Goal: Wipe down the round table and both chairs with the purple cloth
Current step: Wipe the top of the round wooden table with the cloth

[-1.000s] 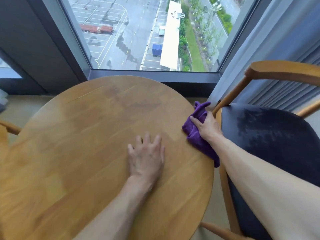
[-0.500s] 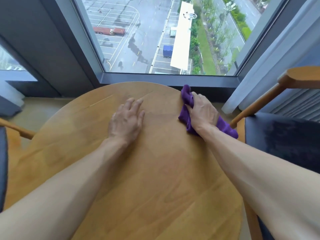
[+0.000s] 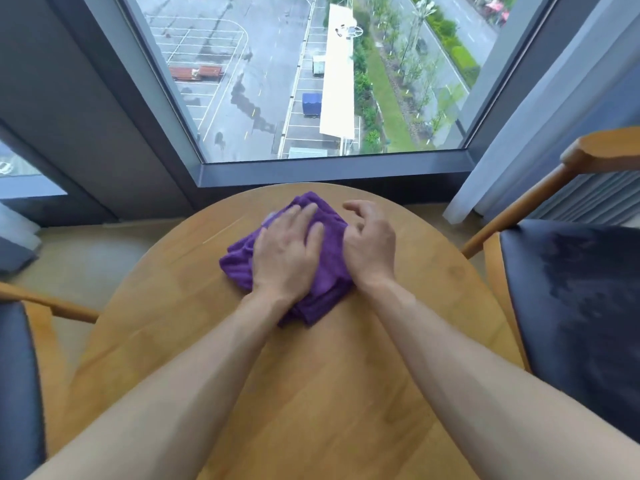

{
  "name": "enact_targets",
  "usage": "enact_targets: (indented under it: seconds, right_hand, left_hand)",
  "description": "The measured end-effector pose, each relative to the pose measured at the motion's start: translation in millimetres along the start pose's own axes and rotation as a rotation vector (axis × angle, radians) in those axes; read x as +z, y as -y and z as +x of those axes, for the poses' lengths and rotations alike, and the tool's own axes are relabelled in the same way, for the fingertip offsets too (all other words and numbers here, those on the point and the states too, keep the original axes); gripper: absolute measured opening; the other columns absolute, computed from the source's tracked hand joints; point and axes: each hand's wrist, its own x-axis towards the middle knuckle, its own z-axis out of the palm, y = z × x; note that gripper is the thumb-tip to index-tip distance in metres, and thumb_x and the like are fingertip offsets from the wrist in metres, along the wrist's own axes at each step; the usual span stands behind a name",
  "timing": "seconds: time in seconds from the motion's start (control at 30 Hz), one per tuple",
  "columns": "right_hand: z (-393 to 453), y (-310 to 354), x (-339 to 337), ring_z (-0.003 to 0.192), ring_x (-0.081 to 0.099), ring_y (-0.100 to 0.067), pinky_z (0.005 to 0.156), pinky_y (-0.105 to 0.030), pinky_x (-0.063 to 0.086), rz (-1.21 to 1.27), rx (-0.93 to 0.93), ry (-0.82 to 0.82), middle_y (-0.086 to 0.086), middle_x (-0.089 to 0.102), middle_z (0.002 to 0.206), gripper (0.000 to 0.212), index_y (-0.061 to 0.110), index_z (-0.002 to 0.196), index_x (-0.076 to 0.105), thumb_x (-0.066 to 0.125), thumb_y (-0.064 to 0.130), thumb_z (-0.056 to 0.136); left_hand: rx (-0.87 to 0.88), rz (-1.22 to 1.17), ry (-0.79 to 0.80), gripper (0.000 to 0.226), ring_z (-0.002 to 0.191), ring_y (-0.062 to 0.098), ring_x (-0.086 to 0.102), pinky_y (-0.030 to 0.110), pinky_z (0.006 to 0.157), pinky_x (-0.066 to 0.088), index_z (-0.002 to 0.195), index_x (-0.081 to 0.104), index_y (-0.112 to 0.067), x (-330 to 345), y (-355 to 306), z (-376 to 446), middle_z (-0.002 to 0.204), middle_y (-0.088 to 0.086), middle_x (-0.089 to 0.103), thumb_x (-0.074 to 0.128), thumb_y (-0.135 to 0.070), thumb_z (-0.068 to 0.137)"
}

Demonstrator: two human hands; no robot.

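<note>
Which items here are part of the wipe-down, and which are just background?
In the job: purple cloth under left hand; right hand at its edge; round table; right chair; left chair.
Background: window; curtain.

Two bare forearms and hands seen from the wearer's head.

The left hand (image 3: pixel 285 258) and right hand (image 3: pixel 369 245) wear no gloves, rings, watch or bands. Both forearms are uncovered from the wrist back to the lower frame edge; no sleeve cuff shows. Fingernails look short and unpainted.
</note>
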Motion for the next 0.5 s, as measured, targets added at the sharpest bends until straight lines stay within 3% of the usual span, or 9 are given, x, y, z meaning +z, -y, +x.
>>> enact_targets:
  seconds: [0.03, 0.1, 0.2, 0.37, 0.5]
  right_hand:
    - [1, -5, -10, 0.121, 0.056, -0.022, 0.108, -0.027, 0.04, -0.122, 0.019, -0.062, -0.006, 0.063, 0.128, 0.046, 0.009, 0.123, 0.065, 0.048, -0.005, 0.082]
    - [-2, -14, -16, 0.126, 0.051, -0.022, 0.106, -0.027, 0.036, -0.301, 0.009, -0.034, -0.006, 0.056, 0.137, 0.044, 0.009, 0.131, 0.058, 0.045, -0.001, 0.091]
    - [-7, -24, -7, 0.133, 0.045, -0.023, 0.108, -0.031, 0.035, -0.415, -0.005, 0.034, -0.007, 0.045, 0.147, 0.042, 0.01, 0.142, 0.048, 0.043, 0.011, 0.1]
    - [-3, -25, -8, 0.134, 0.043, -0.025, 0.105, -0.031, 0.034, -0.416, 0.046, 0.025, -0.007, 0.042, 0.151, 0.044, 0.014, 0.148, 0.043, 0.037, 0.022, 0.105]
    - [4, -24, -24, 0.136, 0.041, -0.025, 0.109, -0.028, 0.028, -0.319, 0.062, 0.038, -0.01, 0.047, 0.149, 0.043, 0.014, 0.148, 0.043, 0.034, 0.022, 0.106]
  left_hand:
    - [0.019, 0.197, 0.094, 0.059, 0.153, 0.02, 0.018, 0.053, 0.124, 0.006, 0.154, 0.033, -0.032, 15, -6, -3, 0.164, -0.001, 0.027, 0.023, -0.055, 0.101]
    - [0.095, 0.43, 0.172, 0.062, 0.155, 0.02, 0.001, 0.057, 0.122, -0.003, 0.158, 0.015, -0.037, 33, -5, -2, 0.168, -0.004, 0.007, 0.018, -0.059, 0.1]
    - [0.178, 0.469, 0.174, 0.062, 0.155, 0.019, -0.002, 0.059, 0.121, -0.002, 0.157, 0.009, -0.043, 19, 30, 26, 0.169, -0.007, 0.002, 0.012, -0.063, 0.098]
    - [-0.205, 0.474, 0.115, 0.064, 0.155, 0.023, -0.006, 0.066, 0.118, -0.005, 0.157, 0.007, -0.045, -19, 98, 65, 0.168, -0.007, -0.003, 0.012, -0.065, 0.096]
    - [-0.265, 0.437, 0.092, 0.067, 0.154, 0.032, -0.01, 0.072, 0.113, -0.008, 0.159, 0.003, -0.038, 12, 47, 70, 0.169, 0.0, -0.006, 0.012, -0.063, 0.097]
